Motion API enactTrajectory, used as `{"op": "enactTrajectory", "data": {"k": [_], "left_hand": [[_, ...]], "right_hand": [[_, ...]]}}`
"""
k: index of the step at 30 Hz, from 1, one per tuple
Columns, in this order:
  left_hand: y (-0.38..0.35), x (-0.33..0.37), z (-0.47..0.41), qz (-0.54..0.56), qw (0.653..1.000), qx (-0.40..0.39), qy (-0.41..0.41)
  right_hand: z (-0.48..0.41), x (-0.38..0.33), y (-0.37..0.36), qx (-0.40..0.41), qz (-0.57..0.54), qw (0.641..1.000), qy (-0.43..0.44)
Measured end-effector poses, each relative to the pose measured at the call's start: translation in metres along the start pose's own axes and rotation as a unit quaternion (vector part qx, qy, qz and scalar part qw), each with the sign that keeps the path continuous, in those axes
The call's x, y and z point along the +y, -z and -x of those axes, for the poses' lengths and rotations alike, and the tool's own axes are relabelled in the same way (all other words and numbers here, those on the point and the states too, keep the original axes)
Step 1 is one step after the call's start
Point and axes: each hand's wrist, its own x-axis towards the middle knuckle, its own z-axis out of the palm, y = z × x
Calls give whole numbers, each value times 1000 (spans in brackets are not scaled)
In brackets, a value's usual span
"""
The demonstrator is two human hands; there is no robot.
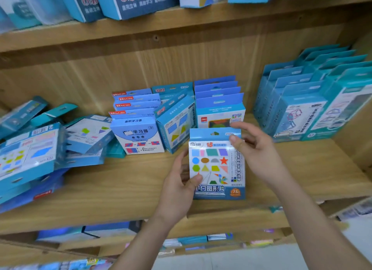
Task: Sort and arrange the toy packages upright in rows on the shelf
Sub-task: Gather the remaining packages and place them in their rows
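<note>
Both hands hold a flat blue-and-white package printed with coloured shapes (216, 165), upright above the front of the wooden shelf (124, 189). My left hand (181, 181) grips its lower left edge, thumb across the front. My right hand (255, 155) pinches its upper right corner. Behind it stand three upright rows: white-and-blue boxes (136, 129), blue boxes with triangles (175, 121), and blue-tabbed boxes (219, 104).
A loose heap of blue packages (40, 149) lies tumbled at the shelf's left. Taller teal boxes (314, 100) stand in rows at the right. The shelf above holds large blue boxes (130, 2). Lower shelves (100, 231) carry more goods.
</note>
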Motion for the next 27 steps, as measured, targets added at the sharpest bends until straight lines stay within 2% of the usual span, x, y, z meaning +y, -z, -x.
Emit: {"op": "enactTrajectory", "data": {"k": [8,14,22,27], "left_hand": [[-20,0,7,-22,998,53,-14],[-22,4,12,-32,996,76,-27],[-27,20,-1,-86,992,48,-82],[-22,27,2,-115,987,42,-108]], "right_hand": [[-3,-2,18,-69,8,998,14],[1,-9,28,-117,163,976,82],[2,-12,40,-70,258,952,147],[2,-20,46,-99,302,937,146]]}}
